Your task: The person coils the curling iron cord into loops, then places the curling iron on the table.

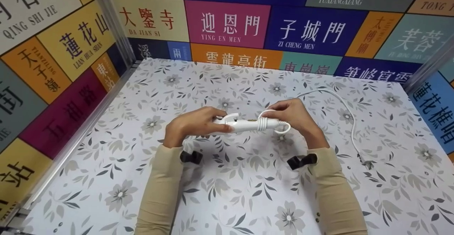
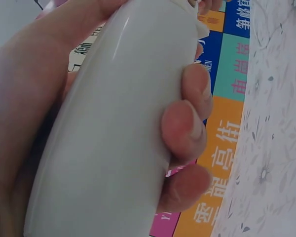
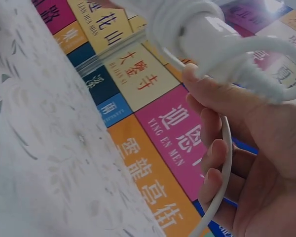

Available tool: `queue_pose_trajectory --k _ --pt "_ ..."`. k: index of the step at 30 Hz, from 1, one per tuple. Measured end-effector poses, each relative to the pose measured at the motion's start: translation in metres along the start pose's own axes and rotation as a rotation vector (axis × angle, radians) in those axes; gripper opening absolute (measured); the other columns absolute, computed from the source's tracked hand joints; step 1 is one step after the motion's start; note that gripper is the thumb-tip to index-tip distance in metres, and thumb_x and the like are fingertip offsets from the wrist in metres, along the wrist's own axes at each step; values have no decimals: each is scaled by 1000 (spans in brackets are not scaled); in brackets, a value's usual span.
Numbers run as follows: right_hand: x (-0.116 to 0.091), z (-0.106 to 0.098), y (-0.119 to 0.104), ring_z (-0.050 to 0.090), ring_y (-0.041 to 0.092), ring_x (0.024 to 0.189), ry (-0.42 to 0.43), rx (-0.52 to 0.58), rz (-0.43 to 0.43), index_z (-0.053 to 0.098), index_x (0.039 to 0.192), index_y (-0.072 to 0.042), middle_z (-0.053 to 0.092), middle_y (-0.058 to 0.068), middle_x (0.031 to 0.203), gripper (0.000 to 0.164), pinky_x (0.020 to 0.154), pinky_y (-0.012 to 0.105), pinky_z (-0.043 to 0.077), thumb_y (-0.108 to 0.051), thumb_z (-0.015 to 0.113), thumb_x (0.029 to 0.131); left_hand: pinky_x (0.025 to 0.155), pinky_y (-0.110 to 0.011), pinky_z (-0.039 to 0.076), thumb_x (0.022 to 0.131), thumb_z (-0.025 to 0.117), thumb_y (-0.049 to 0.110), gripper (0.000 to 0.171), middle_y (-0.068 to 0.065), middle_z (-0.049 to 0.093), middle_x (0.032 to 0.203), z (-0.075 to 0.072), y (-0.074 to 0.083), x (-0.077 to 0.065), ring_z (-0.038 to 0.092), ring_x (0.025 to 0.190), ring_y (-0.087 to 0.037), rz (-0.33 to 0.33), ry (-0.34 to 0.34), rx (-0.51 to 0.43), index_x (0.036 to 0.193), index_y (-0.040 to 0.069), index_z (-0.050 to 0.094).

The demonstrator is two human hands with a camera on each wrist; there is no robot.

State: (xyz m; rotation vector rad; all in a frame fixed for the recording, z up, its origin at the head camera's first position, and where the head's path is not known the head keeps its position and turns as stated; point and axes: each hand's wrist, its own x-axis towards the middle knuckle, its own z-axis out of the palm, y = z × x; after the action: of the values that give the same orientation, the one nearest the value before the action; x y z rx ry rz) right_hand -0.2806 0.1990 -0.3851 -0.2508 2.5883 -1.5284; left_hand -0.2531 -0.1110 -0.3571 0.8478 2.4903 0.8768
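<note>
A white curling iron point(image 1: 244, 125) is held level above the table, with several turns of its white cord point(image 1: 263, 123) wound around the handle. My left hand point(image 1: 195, 122) grips the wide smooth end, near a curved lever; in the left wrist view the fingers point(image 2: 183, 129) curl round the white body point(image 2: 113, 123). At the handle's other end, my right hand point(image 1: 294, 113) pinches the cord between thumb and forefinger. The right wrist view shows the cord point(image 3: 225, 168) running down across the curled fingers, and a loose loop point(image 3: 286, 47) at the cord's base.
The rest of the cord curves over the flower-patterned table point(image 1: 120, 196) to a plug point(image 1: 366, 162) lying on the right. Panels with colourful street-name signs point(image 1: 230, 24) stand along the back and both sides. Black straps point(image 1: 191, 157) are on both wrists.
</note>
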Motion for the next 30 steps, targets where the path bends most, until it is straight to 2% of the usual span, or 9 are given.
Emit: queue_pose_trajectory --k 4,9,12,20,24,30 --pt "-5 -5 -8 66 10 72 18 -29 -63 80 98 -9 76 -6 85 34 66 26 54 -34 88 76 65 -28 48 93 66 46 34 2 69 98 1 2 2 57 72 -12 -7 -3 2 116 22 70" --pt "-17 -3 -26 61 14 71 45 -86 -159 81 94 -10 73 1 88 25 63 24 50 -28 87 77 61 -26 47 94 66 45 35 0 68 92 3 7 4 56 67 -10 6 -3 20 114 17 69" --pt "-26 2 -39 57 16 72 74 -158 -198 81 93 -12 72 3 88 20 61 23 47 -27 85 80 63 -27 48 94 64 46 39 0 68 96 3 8 5 58 70 -11 4 9 47 119 17 67" --pt "-50 17 -64 50 17 66 163 -311 -343 80 99 -11 70 3 84 15 58 24 39 -22 73 92 76 -36 49 94 61 53 50 -4 69 107 -2 3 1 59 85 -20 -48 118 154 132 20 60" --pt "-56 22 -70 46 14 63 196 -332 -396 79 102 -9 64 4 79 16 58 24 36 -19 68 96 76 -37 48 94 60 53 52 -5 68 108 -5 2 -1 59 85 -21 -51 174 180 136 23 57" --pt "-57 24 -74 44 11 61 174 -311 -402 79 105 -9 57 2 77 19 56 23 35 -19 64 99 72 -37 47 93 61 51 46 -6 68 101 -8 3 -5 59 80 -22 -46 244 232 128 20 59"
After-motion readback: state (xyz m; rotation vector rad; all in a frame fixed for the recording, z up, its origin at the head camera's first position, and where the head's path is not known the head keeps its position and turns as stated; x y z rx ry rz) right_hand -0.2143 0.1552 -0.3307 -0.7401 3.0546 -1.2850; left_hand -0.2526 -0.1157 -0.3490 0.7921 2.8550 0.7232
